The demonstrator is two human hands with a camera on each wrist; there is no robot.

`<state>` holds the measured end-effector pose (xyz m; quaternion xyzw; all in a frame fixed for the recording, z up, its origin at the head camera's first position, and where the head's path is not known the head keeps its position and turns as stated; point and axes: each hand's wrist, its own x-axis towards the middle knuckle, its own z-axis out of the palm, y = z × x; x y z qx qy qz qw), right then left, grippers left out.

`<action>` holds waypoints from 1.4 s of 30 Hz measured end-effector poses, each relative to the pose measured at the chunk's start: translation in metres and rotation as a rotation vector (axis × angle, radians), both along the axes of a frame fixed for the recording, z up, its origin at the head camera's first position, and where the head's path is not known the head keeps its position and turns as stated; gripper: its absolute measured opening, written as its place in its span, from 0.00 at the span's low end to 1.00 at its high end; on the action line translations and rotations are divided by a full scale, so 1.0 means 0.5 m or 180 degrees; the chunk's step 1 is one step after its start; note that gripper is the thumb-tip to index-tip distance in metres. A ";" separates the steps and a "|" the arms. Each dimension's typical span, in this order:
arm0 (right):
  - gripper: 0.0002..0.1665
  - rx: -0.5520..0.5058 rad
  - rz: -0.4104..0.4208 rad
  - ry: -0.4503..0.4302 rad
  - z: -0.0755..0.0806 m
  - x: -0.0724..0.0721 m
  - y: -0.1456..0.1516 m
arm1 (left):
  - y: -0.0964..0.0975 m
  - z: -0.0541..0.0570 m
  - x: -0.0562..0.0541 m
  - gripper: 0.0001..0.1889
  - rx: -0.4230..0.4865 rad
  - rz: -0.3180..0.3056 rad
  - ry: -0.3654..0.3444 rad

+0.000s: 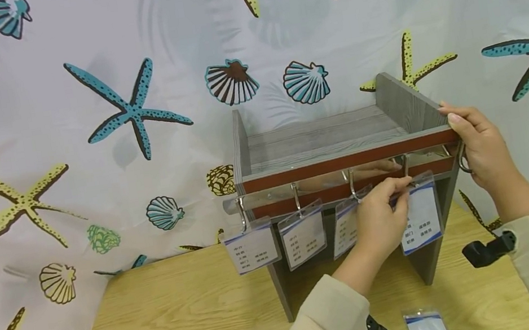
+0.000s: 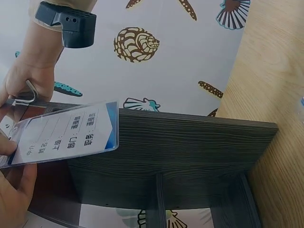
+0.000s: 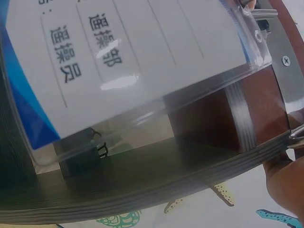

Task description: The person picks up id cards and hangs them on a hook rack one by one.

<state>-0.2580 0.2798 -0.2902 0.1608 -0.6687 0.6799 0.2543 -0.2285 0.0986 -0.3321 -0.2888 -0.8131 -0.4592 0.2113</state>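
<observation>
My left hand (image 1: 380, 219) pinches the top edge of a clear-sleeved ID badge (image 1: 421, 218) right at a metal hook of the rail. This badge (image 2: 66, 135) fills the upper part of the right wrist view too, with its blue corner and printed lines. My right hand (image 1: 484, 146) grips the right side panel of a small grey wooden shelf (image 1: 322, 136), thumb at the front and fingers over the edge, beside the end hook (image 1: 462, 158). Three similar badges (image 1: 303, 239) hang from hooks to the left, the third partly behind my left hand.
A metal hook rail (image 1: 274, 193) runs along the shelf's reddish-brown front. Another badge (image 1: 427, 329) lies on the wooden table (image 1: 178, 309) near the front, cut off by the frame. Behind stands a white cloth (image 1: 161, 26) printed with starfish and shells.
</observation>
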 end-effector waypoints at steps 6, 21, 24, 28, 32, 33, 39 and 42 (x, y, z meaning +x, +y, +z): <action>0.14 -0.0064 0.0048 0.0019 0.000 0.006 -0.004 | -0.004 0.003 0.007 0.12 -0.0110 0.0046 -0.0007; 0.14 -0.0100 0.0066 0.0026 -0.003 0.016 -0.009 | -0.019 -0.020 0.018 0.16 -0.0045 -0.0048 -0.0204; 0.14 -0.0083 0.0067 0.0011 -0.003 0.017 -0.008 | -0.023 -0.024 0.020 0.15 -0.0043 -0.0064 -0.0192; 0.15 -0.0079 0.0057 -0.0008 -0.002 0.018 -0.007 | -0.029 -0.027 0.023 0.14 0.0003 -0.0094 -0.0213; 0.15 -0.0126 0.0051 -0.0014 -0.002 0.020 -0.007 | -0.039 -0.032 0.028 0.14 0.0047 -0.0167 -0.0227; 0.15 -0.0150 0.0057 -0.0014 -0.003 0.020 -0.008 | -0.042 -0.033 0.029 0.13 0.0053 -0.0184 -0.0211; 0.14 -0.0283 0.0080 -0.0009 -0.001 0.021 -0.010 | -0.064 -0.029 0.040 0.12 0.0063 -0.0253 -0.0079; 0.14 -0.0256 0.0071 -0.0061 0.004 0.021 -0.011 | -0.075 -0.021 0.048 0.11 0.0068 -0.0237 -0.0046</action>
